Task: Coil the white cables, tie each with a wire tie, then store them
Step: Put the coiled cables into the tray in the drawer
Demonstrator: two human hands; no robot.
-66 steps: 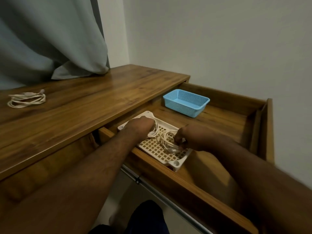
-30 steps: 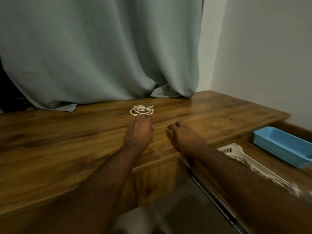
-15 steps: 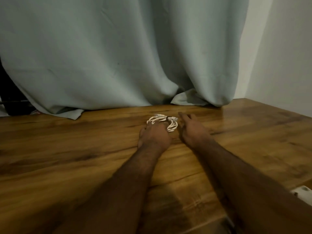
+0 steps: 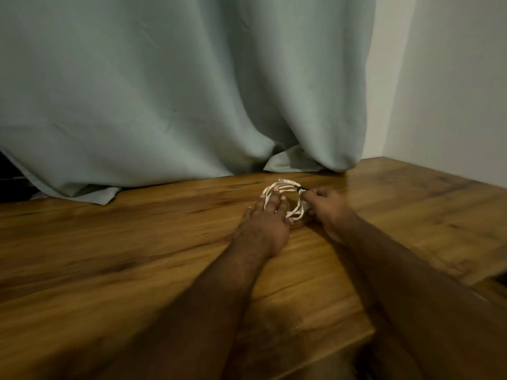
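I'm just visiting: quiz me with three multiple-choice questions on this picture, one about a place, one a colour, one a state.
1. Where is the cable coil?
A. on the wooden desk
B. on the floor
C. hanging from the curtain

2. What colour is the cable?
A. black
B. white
C. blue

3. What is the right hand doing?
A. lying flat, away from the coil
B. pinching the coil at its dark tie
C. gripping the curtain

Answers: 1 A, the coil lies on the wood; 2 B, its strands look white; 3 B, its fingertips meet at the tie, while the left hand rests on the coil.

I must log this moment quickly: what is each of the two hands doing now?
Left hand: open, fingers laid flat on the coiled white cable.
Right hand: closed, pinching the cable's coil near the dark wire tie.
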